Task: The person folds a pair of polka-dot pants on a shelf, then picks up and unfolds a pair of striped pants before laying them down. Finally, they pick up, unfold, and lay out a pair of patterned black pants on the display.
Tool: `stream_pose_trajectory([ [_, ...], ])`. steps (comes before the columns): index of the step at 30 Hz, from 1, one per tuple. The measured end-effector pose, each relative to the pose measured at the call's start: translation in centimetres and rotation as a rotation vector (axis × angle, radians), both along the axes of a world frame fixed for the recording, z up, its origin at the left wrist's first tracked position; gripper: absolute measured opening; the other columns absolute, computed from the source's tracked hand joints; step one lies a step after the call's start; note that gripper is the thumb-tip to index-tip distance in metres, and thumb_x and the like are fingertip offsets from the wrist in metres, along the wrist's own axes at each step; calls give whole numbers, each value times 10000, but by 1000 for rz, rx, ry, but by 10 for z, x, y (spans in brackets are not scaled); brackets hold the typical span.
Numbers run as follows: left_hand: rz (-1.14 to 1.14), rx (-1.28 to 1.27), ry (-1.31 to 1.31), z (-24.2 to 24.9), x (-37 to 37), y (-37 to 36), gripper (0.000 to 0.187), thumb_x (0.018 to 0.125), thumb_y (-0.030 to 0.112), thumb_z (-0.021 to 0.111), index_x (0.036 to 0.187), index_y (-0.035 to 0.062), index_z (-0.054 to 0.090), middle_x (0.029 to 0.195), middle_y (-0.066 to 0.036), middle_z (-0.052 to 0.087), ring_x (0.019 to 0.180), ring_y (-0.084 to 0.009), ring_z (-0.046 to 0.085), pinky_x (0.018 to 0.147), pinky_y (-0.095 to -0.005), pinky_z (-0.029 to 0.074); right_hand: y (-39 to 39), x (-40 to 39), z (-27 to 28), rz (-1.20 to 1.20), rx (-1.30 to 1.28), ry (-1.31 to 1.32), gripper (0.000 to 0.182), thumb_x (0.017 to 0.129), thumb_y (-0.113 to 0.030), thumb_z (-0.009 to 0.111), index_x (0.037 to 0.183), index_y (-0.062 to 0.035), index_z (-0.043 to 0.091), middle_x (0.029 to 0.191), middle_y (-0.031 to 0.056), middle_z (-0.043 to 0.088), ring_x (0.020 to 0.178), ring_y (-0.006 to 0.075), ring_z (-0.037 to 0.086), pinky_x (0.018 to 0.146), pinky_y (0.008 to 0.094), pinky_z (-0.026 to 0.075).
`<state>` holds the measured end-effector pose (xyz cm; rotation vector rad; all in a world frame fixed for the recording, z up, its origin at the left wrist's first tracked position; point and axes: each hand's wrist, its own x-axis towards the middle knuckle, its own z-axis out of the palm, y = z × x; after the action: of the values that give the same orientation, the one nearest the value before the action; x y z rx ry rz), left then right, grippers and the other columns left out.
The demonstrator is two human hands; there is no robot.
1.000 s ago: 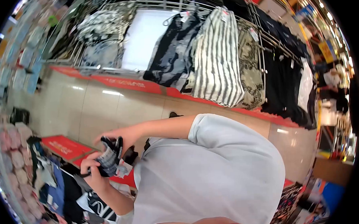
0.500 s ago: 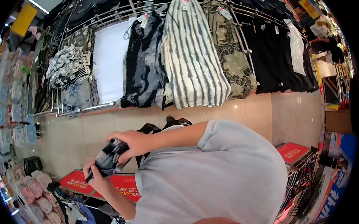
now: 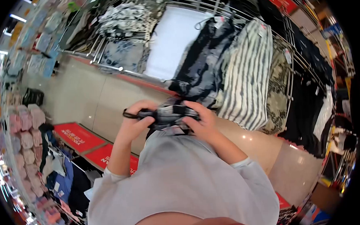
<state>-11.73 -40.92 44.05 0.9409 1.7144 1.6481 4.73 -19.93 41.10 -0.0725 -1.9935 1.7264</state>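
Note:
A bunched black, grey and white patterned garment (image 3: 170, 117) is held in front of my body, between both hands. My left hand (image 3: 138, 121) grips its left end, where a black loop sticks out over the fingers. At the right end, my right hand (image 3: 199, 119) is closed round the cloth with the thumb on top. Just beyond hang dark patterned trousers (image 3: 205, 57) and cream-and-grey striped trousers (image 3: 248, 75) on the rack.
A metal rack rail (image 3: 122, 69) runs across ahead, holding a white panel (image 3: 171, 42), folded patterned clothes (image 3: 125, 54) and black garments (image 3: 306, 111). Red signs (image 3: 80, 137) lie at the lower left beside more clothes. Pink packs (image 3: 27, 139) line the far left.
The view has turned, so the rack now slants down to the right. Both hands and the garment have moved right to the front of my body, and the garment is now stretched sideways between them.

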Motion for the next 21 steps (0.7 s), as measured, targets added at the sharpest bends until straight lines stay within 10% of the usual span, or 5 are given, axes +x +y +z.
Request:
stream_pose_trajectory([
  [6,-400,-32,155,9,-45,-28,550,677,121,903,1173,36,679,1139,-109,663,1064,-258,624,931,-371,481,-29,-9,-6,-75,-103,-125,382,832,-50,784,1182,-32,633,1097,90,676,970,188,644,876,308,502],
  [10,-389,-54,34,-18,-48,-63,379,679,59,891,974,36,654,1089,-98,654,1000,-229,609,874,-334,476,-46,-8,0,170,-499,-337,504,772,-54,842,1204,-40,584,1141,85,623,1030,197,621,895,326,497],
  [13,-384,-75,-16,-31,-52,-89,359,665,59,894,864,41,595,1012,-88,654,909,-212,604,794,-323,477,-73,-19,10,224,51,-232,488,715,-63,874,1129,-31,616,1120,120,642,1008,280,647,891,362,505],
  [21,-231,-69,302,-2,-80,-89,367,674,51,865,751,55,506,858,-106,631,731,-263,589,625,-347,455,-101,-33,9,-56,159,-237,277,748,-40,838,951,-19,652,1070,164,697,937,300,680,818,357,526],
])
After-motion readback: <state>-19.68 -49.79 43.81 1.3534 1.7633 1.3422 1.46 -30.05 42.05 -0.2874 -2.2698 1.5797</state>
